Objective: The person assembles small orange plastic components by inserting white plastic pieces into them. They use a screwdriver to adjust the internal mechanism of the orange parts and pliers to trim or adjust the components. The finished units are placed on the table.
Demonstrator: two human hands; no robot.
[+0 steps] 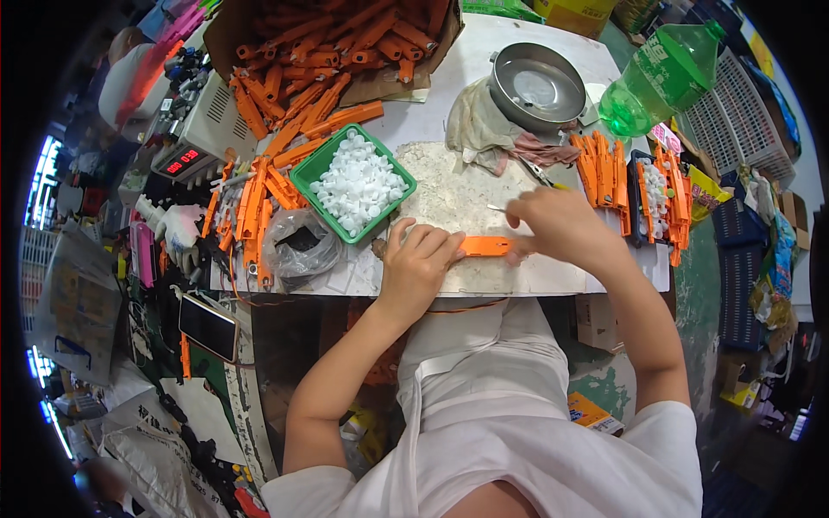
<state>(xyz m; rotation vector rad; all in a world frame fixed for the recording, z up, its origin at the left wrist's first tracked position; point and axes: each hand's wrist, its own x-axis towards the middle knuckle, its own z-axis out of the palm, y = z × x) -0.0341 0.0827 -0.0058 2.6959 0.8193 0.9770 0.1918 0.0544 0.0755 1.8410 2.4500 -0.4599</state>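
Note:
An orange plastic housing [486, 247], long and narrow, lies on the worn pale board [423, 186] in front of me. My left hand [418, 261] grips its left end, fingers curled over it. My right hand [557, 226] is at its right end, the fingers bent and partly blurred. A thin pale tip [496, 207] shows beside these fingers; whether they hold it is unclear. Left of the board stands a green basket [302, 175] full of small white plastic caps [358, 186]. Beyond my right hand lie pliers [540, 173].
Orange housings [345, 43] fill a cardboard box at the back left; more [602, 173] lie at right. A round metal pan [537, 86], a rag [475, 125] and a green bottle [661, 78] stand behind. A clear plastic bag [300, 246] sits near the left edge.

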